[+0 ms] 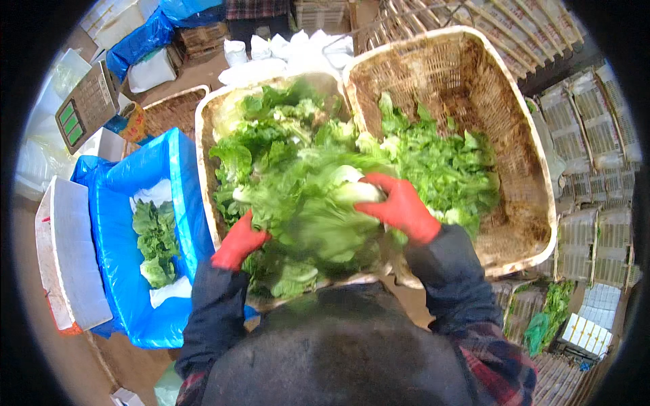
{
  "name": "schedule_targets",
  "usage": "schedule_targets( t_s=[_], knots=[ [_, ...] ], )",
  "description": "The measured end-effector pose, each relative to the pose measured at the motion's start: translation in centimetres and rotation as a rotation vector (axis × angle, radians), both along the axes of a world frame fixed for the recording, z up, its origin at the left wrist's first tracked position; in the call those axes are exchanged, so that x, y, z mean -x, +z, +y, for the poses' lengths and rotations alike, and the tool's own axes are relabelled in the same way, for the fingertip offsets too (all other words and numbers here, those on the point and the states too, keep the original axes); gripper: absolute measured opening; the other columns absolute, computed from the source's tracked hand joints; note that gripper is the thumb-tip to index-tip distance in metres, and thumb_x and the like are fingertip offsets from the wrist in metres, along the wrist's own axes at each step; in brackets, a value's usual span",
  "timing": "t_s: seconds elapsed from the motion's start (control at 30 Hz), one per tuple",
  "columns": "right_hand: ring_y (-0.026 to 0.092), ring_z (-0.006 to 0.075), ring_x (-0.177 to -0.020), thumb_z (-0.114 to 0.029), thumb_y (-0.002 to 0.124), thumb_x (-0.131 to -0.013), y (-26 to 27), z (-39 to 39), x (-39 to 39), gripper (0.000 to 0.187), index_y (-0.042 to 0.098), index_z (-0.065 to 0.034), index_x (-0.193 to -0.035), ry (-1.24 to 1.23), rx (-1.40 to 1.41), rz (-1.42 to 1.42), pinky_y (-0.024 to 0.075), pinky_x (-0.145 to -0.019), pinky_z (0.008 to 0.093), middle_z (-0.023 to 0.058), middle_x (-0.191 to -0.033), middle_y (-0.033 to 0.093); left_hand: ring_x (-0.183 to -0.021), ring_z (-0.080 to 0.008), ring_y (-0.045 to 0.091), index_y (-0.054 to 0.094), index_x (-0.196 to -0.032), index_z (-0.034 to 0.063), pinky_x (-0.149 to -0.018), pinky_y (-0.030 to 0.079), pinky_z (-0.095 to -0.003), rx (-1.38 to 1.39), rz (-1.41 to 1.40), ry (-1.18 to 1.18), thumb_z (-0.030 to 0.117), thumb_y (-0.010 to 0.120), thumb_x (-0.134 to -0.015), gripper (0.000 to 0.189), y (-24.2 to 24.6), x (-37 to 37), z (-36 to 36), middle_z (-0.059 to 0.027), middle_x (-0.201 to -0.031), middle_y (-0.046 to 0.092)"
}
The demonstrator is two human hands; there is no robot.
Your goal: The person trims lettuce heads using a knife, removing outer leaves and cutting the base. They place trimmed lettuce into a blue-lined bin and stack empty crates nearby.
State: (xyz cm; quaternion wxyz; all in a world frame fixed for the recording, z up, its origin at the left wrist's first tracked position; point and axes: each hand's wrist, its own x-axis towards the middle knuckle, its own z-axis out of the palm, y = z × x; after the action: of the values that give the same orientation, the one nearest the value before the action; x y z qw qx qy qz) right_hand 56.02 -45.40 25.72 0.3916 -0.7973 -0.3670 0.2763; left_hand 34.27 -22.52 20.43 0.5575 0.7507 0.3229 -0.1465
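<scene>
In a red glove, my right hand (398, 205) grips the pale base of a leafy lettuce head (325, 203), whose leaves are blurred. It is over a plastic crate (201, 147) heaped with more lettuce (284, 109). My left hand (241, 241), also red-gloved, is at the crate's left side against the leaves; its fingertips are partly hidden, so its hold is unclear. To the right, a larger dirty plastic crate (513, 152) holds trimmed green leaves (447, 167). At the left, a box lined with blue plastic film (114, 243) contains some lettuce (157, 238) and white sheets.
A digital scale display (84, 109) stands at upper left, near a white foam box (76, 254). White bags (289, 53) lie beyond the crates. Stacked plastic crates (584, 132) line the right side. A person in a checked garment (256, 9) is partly visible at the top.
</scene>
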Motion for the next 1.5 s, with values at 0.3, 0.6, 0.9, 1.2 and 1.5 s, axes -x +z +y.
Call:
schedule_targets(
  t_s=[0.3,0.6,0.9,1.2,1.5],
  knots=[
    [0.054,0.0164,-0.107,-0.005,0.066,-0.073,4.1,2.6,2.9,0.067,0.042,-0.0058,-0.135,0.434,-0.132,0.503,0.0438,-0.090,0.0287,0.0129,-0.128,0.053,-0.134,-0.0200,0.027,0.012,-0.148,0.0086,-0.109,0.024,-0.0356,0.602,-0.571,0.050,0.043,0.086,-0.055,0.123,0.7,-0.3,-4.6,-0.0111,-0.150,0.021],
    [0.062,0.0238,-0.098,-0.017,0.069,-0.078,0.4,2.5,1.7,0.047,0.057,-0.0052,-0.121,0.218,0.073,-0.025,0.0494,-0.081,0.0327,0.0167,-0.116,0.060,-0.129,-0.0244,0.036,0.023,-0.143,0.0048,-0.109,0.027,-0.0391,0.898,-0.797,0.372,0.059,0.064,-0.076,0.096,-1.0,4.3,-4.5,-0.0099,-0.141,0.037],
    [0.060,0.0156,-0.090,-0.013,0.069,-0.073,1.2,7.0,7.5,0.046,0.058,0.0013,-0.116,0.272,0.081,0.742,0.0479,-0.083,0.0301,0.0054,-0.099,0.065,-0.131,-0.0234,0.034,0.019,-0.146,0.0066,-0.108,0.027,-0.0387,0.609,-0.588,0.570,0.057,0.061,-0.080,0.092,-3.1,6.6,-3.2,-0.0116,-0.143,0.035],
    [0.060,0.0158,-0.098,-0.019,0.082,-0.066,5.4,8.2,13.8,0.068,0.053,-0.0004,-0.125,0.558,0.065,0.222,0.0467,-0.086,0.0299,0.0137,-0.108,0.063,-0.139,-0.0266,0.017,0.009,-0.148,0.0097,-0.111,0.019,-0.0396,-0.215,-0.644,0.075,0.030,0.090,-0.053,0.125,3.1,10.9,-5.5,-0.0135,-0.152,0.015],
    [0.048,0.0022,-0.059,-0.006,0.063,-0.083,0.4,7.7,12.8,0.036,0.059,-0.0057,-0.119,0.014,0.208,0.495,0.0386,-0.052,0.0182,-0.0006,-0.098,0.064,-0.102,-0.0250,0.057,0.051,-0.118,0.0087,-0.085,0.047,-0.0366,-0.428,-0.626,0.870,0.016,0.073,-0.068,0.055,-2.6,28.0,4.7,-0.0121,-0.109,0.057]
  ],
)
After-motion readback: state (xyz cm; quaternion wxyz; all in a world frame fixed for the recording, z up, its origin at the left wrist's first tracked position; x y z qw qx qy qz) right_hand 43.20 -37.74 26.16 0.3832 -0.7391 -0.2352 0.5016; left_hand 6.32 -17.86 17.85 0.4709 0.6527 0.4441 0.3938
